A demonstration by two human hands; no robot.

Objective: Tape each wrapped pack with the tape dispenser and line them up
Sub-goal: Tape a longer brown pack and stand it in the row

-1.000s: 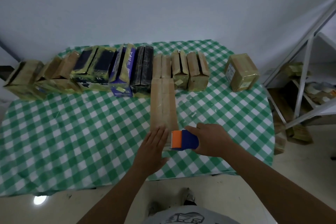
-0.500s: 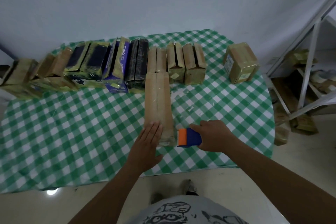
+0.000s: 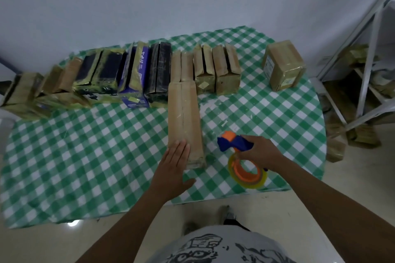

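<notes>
- L hand (image 3: pixel 174 168): palm down, fingers straight and close together, thumb splayed to the right. Fingertips rest flat on the near left top of the long brown pack (image 3: pixel 184 121); it grips nothing.
- R hand (image 3: pixel 259 152): fingers curled round the handle of the tape dispenser (image 3: pixel 235 145), firm hold.
- Dispenser: blue body w/ orange head pointing left, toward the pack. Tape roll (image 3: pixel 248 172), yellowish on an orange hub, hangs at its near side. It sits just right of the pack's near end, not touching it. Can't tell if the roll touches the cloth.
- Long pack lies lengthwise, near-to-far, at mid table. Far end butts against the row of packs (image 3: pixel 149 70); a seam line runs down its top.
- Row stands along the far side of the table: brown, black and purple packs side by side, yellowish tape on several.
- Lone pack (image 3: pixel 283 65), brown, stands well apart at far right.
- Green/white check cloth (image 3: pixel 85 145) covers the table.
- Metal rack (image 3: pixel 367 49) at right, more brown packs on and under it.
</notes>
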